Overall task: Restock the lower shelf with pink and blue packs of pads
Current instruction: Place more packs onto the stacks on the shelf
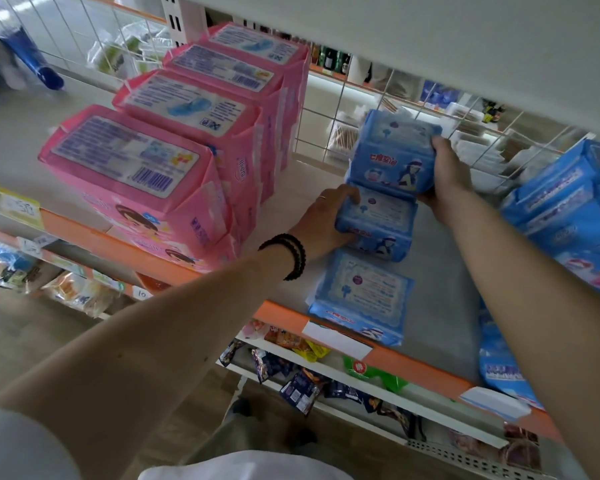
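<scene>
Blue packs (392, 157) in row, right hand (445, 174) gripping rear one, left hand (321, 220) gripping mid one

Both arms bare, extended forward and converging toward the far centre. Left hand (321, 220) palm-down, fingers curled over the left edge of a blue pack of pads (378, 220), ring on one finger, black bead bracelet (290, 254) on the wrist. Right hand (445, 178) farther and higher, fingers wrapped around the right side of another blue pack (394, 154), wrist bent inward.
</scene>
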The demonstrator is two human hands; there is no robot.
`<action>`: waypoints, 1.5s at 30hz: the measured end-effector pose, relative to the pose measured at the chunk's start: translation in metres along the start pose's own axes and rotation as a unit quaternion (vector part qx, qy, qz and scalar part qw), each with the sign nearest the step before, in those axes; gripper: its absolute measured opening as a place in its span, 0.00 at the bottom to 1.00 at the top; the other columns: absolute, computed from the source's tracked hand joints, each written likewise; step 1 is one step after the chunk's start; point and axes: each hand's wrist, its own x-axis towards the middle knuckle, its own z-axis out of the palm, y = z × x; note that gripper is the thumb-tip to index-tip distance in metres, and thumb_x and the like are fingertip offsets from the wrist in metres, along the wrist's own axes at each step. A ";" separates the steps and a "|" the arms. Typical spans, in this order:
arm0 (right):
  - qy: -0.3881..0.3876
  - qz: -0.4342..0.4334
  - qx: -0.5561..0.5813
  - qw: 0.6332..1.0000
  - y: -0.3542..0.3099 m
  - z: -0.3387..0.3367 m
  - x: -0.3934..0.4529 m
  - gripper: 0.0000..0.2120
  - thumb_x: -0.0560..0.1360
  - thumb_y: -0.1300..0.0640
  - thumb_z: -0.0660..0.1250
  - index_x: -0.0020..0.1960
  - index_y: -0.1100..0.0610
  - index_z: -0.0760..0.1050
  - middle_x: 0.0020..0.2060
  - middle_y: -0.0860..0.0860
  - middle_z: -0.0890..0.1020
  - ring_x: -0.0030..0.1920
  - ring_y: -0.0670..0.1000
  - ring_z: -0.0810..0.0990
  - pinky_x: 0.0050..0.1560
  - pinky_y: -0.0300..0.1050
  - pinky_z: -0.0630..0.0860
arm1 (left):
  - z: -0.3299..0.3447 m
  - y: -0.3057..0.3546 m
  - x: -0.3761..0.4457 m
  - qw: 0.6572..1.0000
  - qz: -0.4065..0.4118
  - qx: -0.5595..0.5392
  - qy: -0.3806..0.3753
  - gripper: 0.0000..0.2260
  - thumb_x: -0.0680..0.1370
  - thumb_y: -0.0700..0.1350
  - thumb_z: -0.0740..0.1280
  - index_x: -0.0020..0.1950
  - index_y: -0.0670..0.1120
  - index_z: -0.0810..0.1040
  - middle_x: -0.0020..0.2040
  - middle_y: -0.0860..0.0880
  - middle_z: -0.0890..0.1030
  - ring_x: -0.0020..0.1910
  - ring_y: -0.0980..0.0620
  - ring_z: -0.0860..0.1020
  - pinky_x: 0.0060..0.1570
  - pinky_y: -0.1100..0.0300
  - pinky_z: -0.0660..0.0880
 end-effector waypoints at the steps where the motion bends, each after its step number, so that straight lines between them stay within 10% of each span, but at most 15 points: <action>1: 0.008 -0.003 -0.006 1.000 0.001 0.003 0.000 0.15 0.74 0.41 0.63 0.46 0.51 0.79 0.48 0.52 0.87 0.47 0.52 0.86 0.51 0.52 0.83 | 0.001 0.000 0.001 1.000 0.000 -0.001 0.001 0.25 0.72 0.41 0.77 0.63 0.48 0.69 0.64 0.44 0.69 0.61 0.46 0.72 0.58 0.54 0.76; 11: -0.015 -0.001 -0.065 0.998 -0.008 -0.005 -0.020 0.18 0.81 0.39 0.53 0.48 0.48 0.75 0.49 0.49 0.82 0.55 0.53 0.79 0.54 0.48 0.74 | -0.022 0.008 -0.035 0.976 -0.102 -0.187 0.053 0.24 0.78 0.53 0.70 0.71 0.51 0.65 0.69 0.53 0.69 0.60 0.54 0.75 0.56 0.57 0.74; 17: 0.003 -0.045 -0.071 0.996 0.055 -0.058 -0.122 0.21 0.80 0.37 0.57 0.61 0.51 0.76 0.55 0.50 0.79 0.54 0.52 0.78 0.49 0.47 0.75 | -0.028 0.015 -0.115 0.994 -0.094 -0.030 -0.047 0.51 0.60 0.74 0.73 0.76 0.61 0.53 0.73 0.58 0.66 0.62 0.61 0.75 0.58 0.59 0.78; 23: -0.179 -0.045 -0.144 0.972 0.116 -0.052 -0.201 0.27 0.66 0.39 0.70 0.63 0.38 0.68 0.57 0.39 0.79 0.51 0.36 0.80 0.45 0.32 0.79 | -0.007 0.021 -0.111 0.989 -0.052 0.109 -0.086 0.48 0.64 0.59 0.81 0.76 0.57 0.56 0.65 0.54 0.76 0.60 0.55 0.76 0.62 0.54 0.77; 26: -0.164 -0.101 -0.182 0.964 0.119 -0.048 -0.190 0.42 0.63 0.43 0.74 0.74 0.45 0.64 0.64 0.45 0.77 0.58 0.43 0.78 0.52 0.38 0.79 | -0.006 0.025 -0.106 0.994 -0.038 0.090 -0.040 0.41 0.64 0.56 0.82 0.71 0.55 0.66 0.59 0.57 0.79 0.55 0.59 0.78 0.53 0.65 0.77; 30: -0.141 -0.182 -0.153 0.961 0.095 -0.054 -0.172 0.35 0.66 0.44 0.78 0.68 0.38 0.65 0.60 0.42 0.78 0.59 0.43 0.79 0.55 0.40 0.79 | -0.021 0.047 -0.088 0.998 -0.018 0.064 0.003 0.35 0.66 0.53 0.82 0.69 0.54 0.71 0.52 0.60 0.80 0.45 0.71 0.77 0.44 0.78 0.74; 41: -0.034 -0.286 -0.197 0.937 0.057 -0.039 -0.091 0.26 0.75 0.53 0.74 0.71 0.54 0.72 0.57 0.43 0.80 0.56 0.42 0.79 0.56 0.35 0.77 | -0.028 0.069 -0.003 0.995 0.060 0.063 0.040 0.29 0.73 0.46 0.77 0.72 0.45 0.71 0.59 0.51 0.82 0.54 0.56 0.81 0.49 0.76 0.75; 45: -0.044 -0.276 -0.177 0.944 0.071 -0.038 -0.077 0.27 0.73 0.44 0.73 0.69 0.52 0.73 0.56 0.43 0.82 0.54 0.39 0.81 0.57 0.52 0.81 | -0.024 0.053 0.002 0.997 0.034 0.057 0.030 0.30 0.75 0.51 0.75 0.75 0.47 0.70 0.63 0.50 0.82 0.57 0.54 0.81 0.58 0.59 0.80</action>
